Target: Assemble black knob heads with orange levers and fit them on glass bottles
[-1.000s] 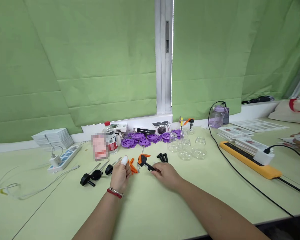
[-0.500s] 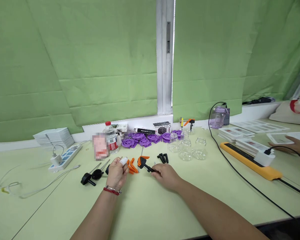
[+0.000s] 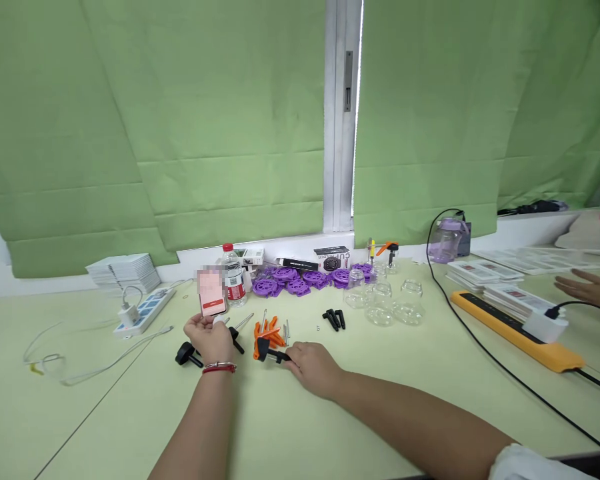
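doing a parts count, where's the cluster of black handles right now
In the head view, the black handles lie just right of centre, between the orange pieces and the clear jars, beyond the right hand.

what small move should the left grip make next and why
Probably lift the left grip slightly: it sits between two black parts, hiding whether it holds anything, while the right grip has a black piece by its end.

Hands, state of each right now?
Left hand: fingers bent near the phone; grip cannot be told.
Right hand: closed, holding a black part by its thin end.
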The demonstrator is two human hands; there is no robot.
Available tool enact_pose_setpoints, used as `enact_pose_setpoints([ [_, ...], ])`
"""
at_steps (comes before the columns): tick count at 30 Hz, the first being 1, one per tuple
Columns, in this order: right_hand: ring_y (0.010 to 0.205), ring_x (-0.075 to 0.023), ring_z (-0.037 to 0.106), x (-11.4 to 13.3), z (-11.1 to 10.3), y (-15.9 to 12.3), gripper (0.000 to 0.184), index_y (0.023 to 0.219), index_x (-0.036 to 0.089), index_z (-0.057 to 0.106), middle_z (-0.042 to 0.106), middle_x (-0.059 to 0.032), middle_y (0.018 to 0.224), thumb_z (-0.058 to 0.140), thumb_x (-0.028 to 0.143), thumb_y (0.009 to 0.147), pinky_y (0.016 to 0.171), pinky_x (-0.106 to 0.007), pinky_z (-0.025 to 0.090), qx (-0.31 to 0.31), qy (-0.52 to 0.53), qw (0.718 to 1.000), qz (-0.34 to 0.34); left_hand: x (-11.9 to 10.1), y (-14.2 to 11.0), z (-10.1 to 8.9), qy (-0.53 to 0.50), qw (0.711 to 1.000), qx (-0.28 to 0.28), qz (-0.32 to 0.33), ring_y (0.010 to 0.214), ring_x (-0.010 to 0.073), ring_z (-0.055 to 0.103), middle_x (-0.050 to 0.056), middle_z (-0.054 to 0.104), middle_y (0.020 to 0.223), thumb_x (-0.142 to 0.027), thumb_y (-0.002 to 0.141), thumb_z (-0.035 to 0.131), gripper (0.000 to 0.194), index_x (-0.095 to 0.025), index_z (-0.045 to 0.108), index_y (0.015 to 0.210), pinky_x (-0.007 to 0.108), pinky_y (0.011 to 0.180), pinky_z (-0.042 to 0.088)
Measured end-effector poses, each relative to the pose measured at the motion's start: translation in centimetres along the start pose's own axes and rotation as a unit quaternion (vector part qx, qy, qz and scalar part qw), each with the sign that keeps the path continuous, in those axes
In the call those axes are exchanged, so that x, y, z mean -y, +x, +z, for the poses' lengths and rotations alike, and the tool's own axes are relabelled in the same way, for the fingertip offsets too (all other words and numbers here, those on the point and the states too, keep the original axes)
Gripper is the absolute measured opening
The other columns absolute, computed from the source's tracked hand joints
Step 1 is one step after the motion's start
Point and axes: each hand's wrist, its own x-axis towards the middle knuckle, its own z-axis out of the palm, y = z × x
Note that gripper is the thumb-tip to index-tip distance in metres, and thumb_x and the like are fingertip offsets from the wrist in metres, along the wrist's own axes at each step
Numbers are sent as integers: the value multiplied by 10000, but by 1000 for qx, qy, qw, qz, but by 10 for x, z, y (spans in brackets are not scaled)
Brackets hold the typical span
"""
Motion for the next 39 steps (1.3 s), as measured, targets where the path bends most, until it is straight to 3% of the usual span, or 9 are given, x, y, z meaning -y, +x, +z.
enact_pose_setpoints([
  [3, 819, -225, 611, 8, 5, 17, 256, 975, 156, 599, 647, -93, 938, 389, 292, 922, 700, -305, 415, -15, -21, 999, 23, 7, 7, -5, 61, 998, -3, 6, 727, 114, 508, -17, 464, 832, -61, 634, 557, 428, -212, 365, 985, 257, 709, 432],
  [10, 882, -209, 600, 6, 7, 44, 241, 1009, 173, 593, 634, -81, 988, 394, 281, 926, 749, -301, 421, -47, -46, 994, 82, 11, 5, -5, 189, 980, 54, 34, 698, 152, 526, 7, 551, 870, -140, 656, 575, 347, -215, 433, 963, 300, 691, 429],
  [15, 880, -210, 609, -26, -8, 59, 260, 998, 166, 614, 642, -83, 980, 390, 279, 929, 715, -288, 419, -42, -75, 984, 154, 10, 5, -4, 251, 964, 80, 42, 740, 185, 561, 33, 584, 905, -203, 689, 565, 309, -217, 451, 976, 312, 678, 425],
  [19, 882, -232, 623, -61, -19, 67, 242, 967, 127, 644, 654, -124, 972, 444, 251, 908, 704, -288, 413, -20, -88, 977, 194, 14, 8, -5, 315, 942, 113, 33, 840, 261, 594, 70, 621, 891, -190, 665, 563, 247, -206, 500, 903, 398, 774, 399],
  [24, 915, -238, 626, -80, -21, 77, 236, 968, 138, 667, 666, -138, 984, 475, 256, 896, 728, -289, 411, 9, -90, 976, 197, 19, 9, -5, 373, 915, 152, 33, 921, 317, 602, 108, 660, 919, -166, 655, 535, 260, -207, 538, 912, 465, 849, 353],
  [39, 911, -232, 622, -82, -7, 98, 240, 925, 128, 685, 658, -142, 985, 552, 318, 859, 724, -283, 406, 25, -64, 979, 194, 18, 1, -3, 498, 824, 255, 86, 970, 350, 601, 181, 655, 1060, -218, 625, 580, 381, -177, 594, 1003, 491, 869, 317],
])
